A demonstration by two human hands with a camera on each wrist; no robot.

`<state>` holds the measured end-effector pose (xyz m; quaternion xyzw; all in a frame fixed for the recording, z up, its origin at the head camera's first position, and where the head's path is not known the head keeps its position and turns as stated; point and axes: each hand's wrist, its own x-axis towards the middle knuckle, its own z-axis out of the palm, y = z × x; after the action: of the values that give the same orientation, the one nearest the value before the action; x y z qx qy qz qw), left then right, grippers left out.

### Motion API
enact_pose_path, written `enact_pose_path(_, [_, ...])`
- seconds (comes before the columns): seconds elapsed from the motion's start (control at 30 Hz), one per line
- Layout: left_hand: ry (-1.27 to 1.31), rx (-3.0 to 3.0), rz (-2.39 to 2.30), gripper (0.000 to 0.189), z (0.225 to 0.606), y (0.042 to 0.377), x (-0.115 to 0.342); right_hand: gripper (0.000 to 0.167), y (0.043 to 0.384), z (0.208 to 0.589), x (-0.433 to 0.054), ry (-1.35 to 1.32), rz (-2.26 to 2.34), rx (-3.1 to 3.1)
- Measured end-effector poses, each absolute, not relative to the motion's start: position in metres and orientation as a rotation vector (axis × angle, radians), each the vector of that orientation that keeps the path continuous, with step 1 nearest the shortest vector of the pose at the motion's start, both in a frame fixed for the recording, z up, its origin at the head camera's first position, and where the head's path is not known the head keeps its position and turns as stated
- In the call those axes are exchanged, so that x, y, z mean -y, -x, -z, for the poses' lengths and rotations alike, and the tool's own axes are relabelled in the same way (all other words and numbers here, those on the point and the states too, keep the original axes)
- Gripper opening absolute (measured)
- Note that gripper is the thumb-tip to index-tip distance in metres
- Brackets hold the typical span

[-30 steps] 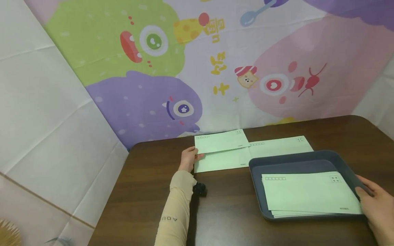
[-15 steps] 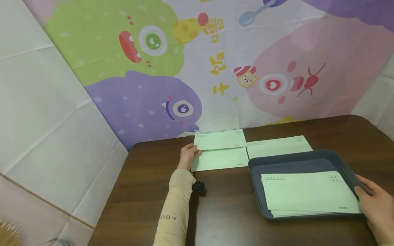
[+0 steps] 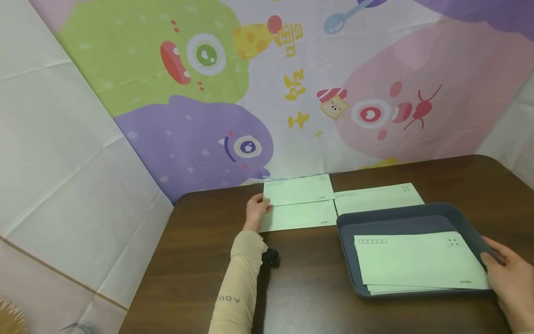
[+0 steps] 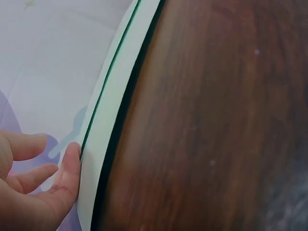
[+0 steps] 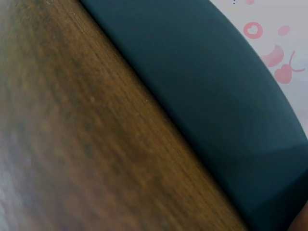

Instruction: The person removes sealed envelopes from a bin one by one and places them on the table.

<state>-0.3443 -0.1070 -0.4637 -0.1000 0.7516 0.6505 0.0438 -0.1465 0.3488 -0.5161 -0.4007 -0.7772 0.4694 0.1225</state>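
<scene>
At the back of a dark brown table (image 3: 308, 292), an upper envelope (image 3: 298, 190) in pale green is lying over the top part of a lower envelope (image 3: 304, 216), its small row of printed boxes showing at the left. My left hand (image 3: 255, 211) is reaching to the left end of this pair; in the wrist view I am holding the fingers apart, one fingertip touching the upper envelope's edge near the seam between the two.

Just to the right, a third envelope (image 3: 377, 198) is lying flat, its near side partly hidden behind a dark blue-gray tray (image 3: 400, 225). Inside the tray, a stack of envelopes (image 3: 417, 260) is resting face up toward the near side, edges slightly out of line, the top one displaying a stamp square at its right corner. My right hand (image 3: 513, 278) is gripping the tray's right rim, thumb on top; the right wrist view is showing mostly the tray's outer wall and wood grain.

A beige sleeve (image 3: 237, 283) bearing dark letters is covering my left forearm, and a small black device (image 3: 271, 256) is sitting at that wrist. Behind the table, a cloth backdrop (image 3: 308, 144) is displaying green, purple and pink cartoon creatures, turned sideways, with white panels (image 3: 83, 162) hanging at the left.
</scene>
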Motion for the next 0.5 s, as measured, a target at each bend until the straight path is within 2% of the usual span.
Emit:
enact_pose_path(0.23, [0.186, -2.556, -1.826, 0.037, 0.464, 0.336, 0.099, 0.045, 0.146, 0.518, -0.347, 1.155, -1.36, 2.29])
enact_pose_path(0.5, [-0.308, -2.677, -1.388, 0.028, 0.442, 0.311, 0.063, 0.045, 0.144, 0.517, -0.349, 1.095, -1.418, 2.282])
